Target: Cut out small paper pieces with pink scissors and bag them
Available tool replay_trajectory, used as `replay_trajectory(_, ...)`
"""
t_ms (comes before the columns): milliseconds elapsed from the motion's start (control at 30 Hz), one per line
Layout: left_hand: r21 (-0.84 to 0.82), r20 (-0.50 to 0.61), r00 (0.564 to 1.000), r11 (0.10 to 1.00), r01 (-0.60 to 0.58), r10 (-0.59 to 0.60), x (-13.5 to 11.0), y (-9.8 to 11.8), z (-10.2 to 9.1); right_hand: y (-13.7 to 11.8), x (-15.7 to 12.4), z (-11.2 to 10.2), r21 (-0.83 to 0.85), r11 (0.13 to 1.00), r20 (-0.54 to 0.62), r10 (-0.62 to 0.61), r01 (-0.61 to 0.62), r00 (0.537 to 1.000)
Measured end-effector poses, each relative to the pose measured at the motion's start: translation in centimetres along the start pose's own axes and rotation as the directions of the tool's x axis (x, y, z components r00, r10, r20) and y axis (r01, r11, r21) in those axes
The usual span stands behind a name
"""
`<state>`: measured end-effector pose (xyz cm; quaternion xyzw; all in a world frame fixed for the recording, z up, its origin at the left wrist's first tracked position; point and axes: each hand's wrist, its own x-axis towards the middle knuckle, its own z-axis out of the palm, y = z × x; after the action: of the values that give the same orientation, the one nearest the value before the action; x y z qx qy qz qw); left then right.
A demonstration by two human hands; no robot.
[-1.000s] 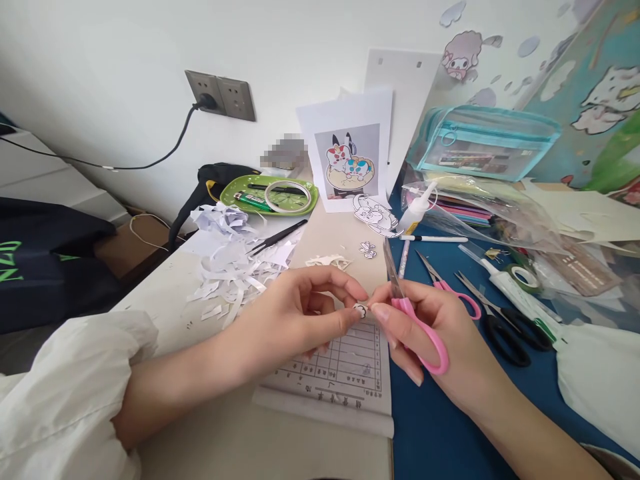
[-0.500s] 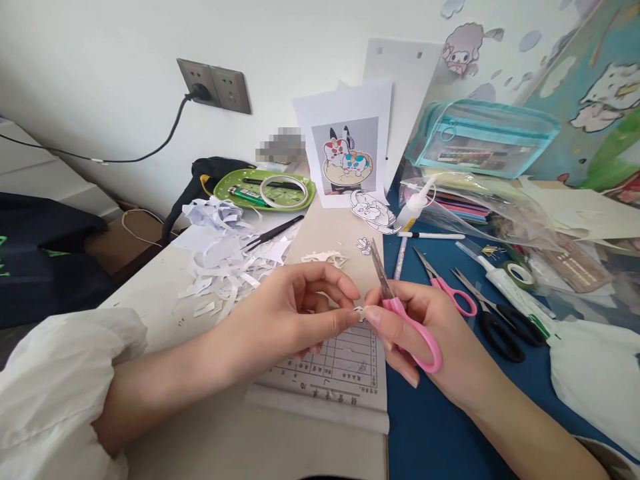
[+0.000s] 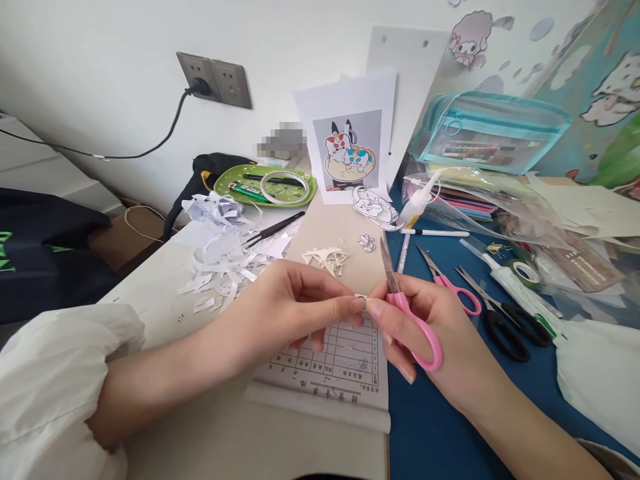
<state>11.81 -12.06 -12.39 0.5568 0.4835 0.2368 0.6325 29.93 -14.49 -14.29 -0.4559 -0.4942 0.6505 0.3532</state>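
Observation:
My left hand [image 3: 295,307] pinches a tiny white paper cutout [image 3: 361,299] between thumb and forefinger, just above a printed notepad [image 3: 330,363]. My right hand [image 3: 425,327] grips pink-handled scissors [image 3: 407,313], blades pointing up and away, and its thumb tip also touches the cutout. Both hands meet at the middle of the desk. The cutout is mostly hidden by the fingertips.
White paper scraps [image 3: 220,247] lie at the left. Behind stand a cartoon print [image 3: 350,147], a green tray [image 3: 265,187] with tape and a lighter, tweezers [image 3: 275,230] and a glue bottle [image 3: 417,203]. At the right lie pink scissors [image 3: 450,280], black scissors [image 3: 500,313] and a teal pouch [image 3: 490,133].
The hands stay joined on the small cutout. The left fingers have turned it slightly and closed tighter on it. The scissor blades have tilted a little more upright.

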Motion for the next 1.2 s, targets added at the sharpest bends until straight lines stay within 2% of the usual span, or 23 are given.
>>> replay_trajectory(200,0.023,-0.007,0.999,0.999,0.042,-0.042,-0.1,0.1,-0.1,-1.0,-0.3,0.2,-0.097,0.994,-0.049,0.043,-0.047,0.998)
replay_trajectory(300,-0.010,0.008,0.999,0.999,0.039,-0.039,0.0,0.1,-0.3,-1.5,-0.7,-0.7,-0.110,0.992,0.010,0.057,-0.056,0.998)
replay_trajectory(367,-0.029,0.024,0.999,0.998,0.046,-0.046,0.1,0.1,-0.5,-1.8,-0.9,-1.6,-0.144,0.986,0.095,0.096,-0.082,0.991)
replay_trajectory(433,-0.041,0.037,0.997,0.997,0.069,-0.068,0.1,0.3,-0.7,-2.1,-1.1,-2.6,-0.213,0.965,0.218,0.201,-0.154,0.955)
replay_trajectory(500,-0.050,0.041,0.993,0.993,0.111,-0.109,0.2,0.5,-0.8,-2.2,-1.1,-3.4,-0.318,0.924,0.318,0.315,-0.213,0.894)
replay_trajectory(600,-0.058,0.059,0.983,0.983,0.176,-0.173,0.1,0.9,-1.0,-2.2,-1.1,-4.1,-0.461,0.853,0.378,0.439,-0.246,0.815)
replay_trajectory(700,-0.064,0.105,0.974,0.976,0.208,-0.201,0.1,1.1,-1.2,-2.2,-1.1,-4.2,-0.584,0.779,0.373,0.507,-0.228,0.777)
replay_trajectory(833,-0.073,0.147,0.961,0.967,0.246,-0.233,0.0,1.2,-1.3,-2.4,-1.0,-3.7,-0.668,0.712,0.342,0.551,-0.215,0.761)
replay_trajectory(1200,-0.018,0.208,0.939,0.958,0.285,-0.275,0.0,1.3,-1.5,-2.7,-1.1,-3.2,-0.692,0.681,0.316,0.582,-0.238,0.749)
